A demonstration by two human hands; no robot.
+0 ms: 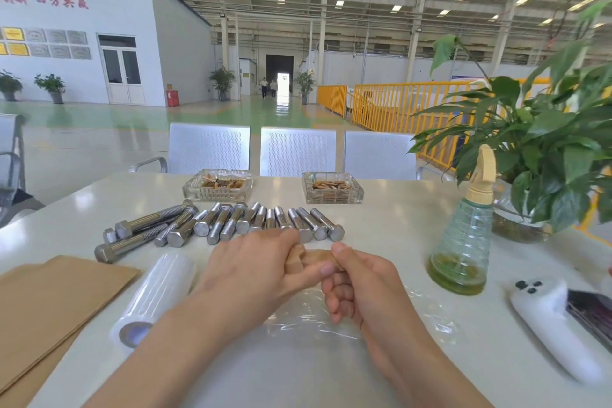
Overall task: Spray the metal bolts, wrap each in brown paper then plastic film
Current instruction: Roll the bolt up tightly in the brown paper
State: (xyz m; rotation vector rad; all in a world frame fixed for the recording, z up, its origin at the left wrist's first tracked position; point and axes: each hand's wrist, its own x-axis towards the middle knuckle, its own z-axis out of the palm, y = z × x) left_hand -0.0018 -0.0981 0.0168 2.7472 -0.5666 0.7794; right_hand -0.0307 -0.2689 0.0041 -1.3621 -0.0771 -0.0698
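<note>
We hold one paper-wrapped bolt (314, 257) between both hands, above a loose sheet of plastic film (308, 318) spread on the white table (397, 228). Our left hand (255, 272) curls over the bundle's left end, fingers closed across the top, thumb lying along its near side. Our right hand (361, 281) pinches the right end: thumb on top, fingers curled tight beneath. Only a short brown stretch shows between the two hands; the metal itself is hidden.

The unwrapped bolts (231, 225) lie in a row just beyond our knuckles, apart from them. The film roll (155, 298) rests beside our left forearm, with brown paper sheets (49, 305) further left. The spray bottle (463, 242) stands upright to the right, well apart from the hands.
</note>
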